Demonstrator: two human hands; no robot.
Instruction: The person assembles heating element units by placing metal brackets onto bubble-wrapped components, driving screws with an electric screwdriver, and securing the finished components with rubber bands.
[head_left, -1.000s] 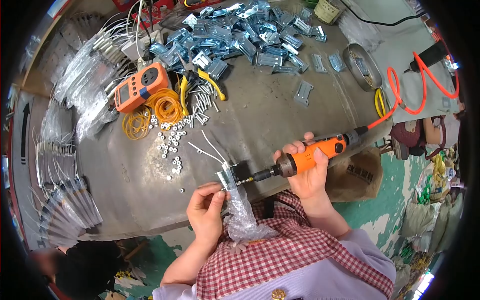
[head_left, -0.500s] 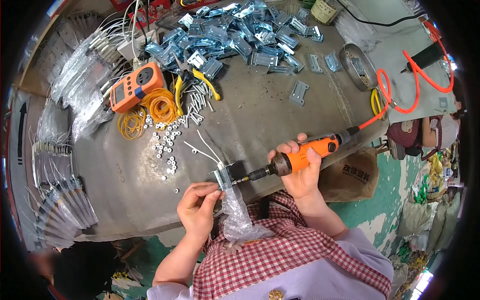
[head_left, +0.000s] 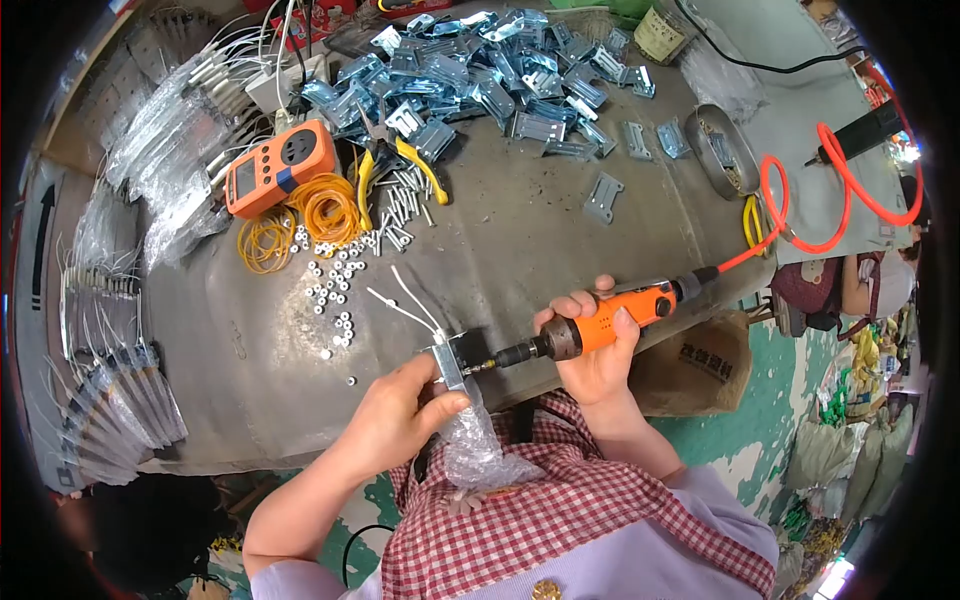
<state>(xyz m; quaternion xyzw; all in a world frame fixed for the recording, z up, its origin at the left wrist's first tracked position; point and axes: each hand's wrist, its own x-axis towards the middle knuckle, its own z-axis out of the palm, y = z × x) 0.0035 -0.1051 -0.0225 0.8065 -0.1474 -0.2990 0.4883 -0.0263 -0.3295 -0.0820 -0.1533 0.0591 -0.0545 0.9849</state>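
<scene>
My left hand (head_left: 398, 415) is closed around the lower side of a shiny metal bracket (head_left: 448, 366), its thumb pressing near the clear plastic wrap (head_left: 474, 448). That wrap hangs from the bracket down towards the apron. Two white wires (head_left: 408, 306) stick out of the bracket's top. In my right hand (head_left: 598, 370) is an orange electric screwdriver (head_left: 622, 318), held level with its bit pointing left. The bit's tip (head_left: 474, 368) meets the bracket's right side, where a small screw seems to sit; the exact contact is too small to tell.
A heap of metal brackets (head_left: 470, 70) covers the far side. Yellow-handled pliers (head_left: 418, 168), rubber bands (head_left: 328, 208), an orange meter (head_left: 280, 168) and small white spacers (head_left: 325, 290) lie left of centre. Wrapped pieces (head_left: 125, 405) line the left edge. The red coiled cord (head_left: 775, 200) trails right.
My left hand has changed from a fingertip pinch to a fuller grip, with its thumb lower on the bracket. The screwdriver stays at the bracket's right side. The view has shifted slightly.
</scene>
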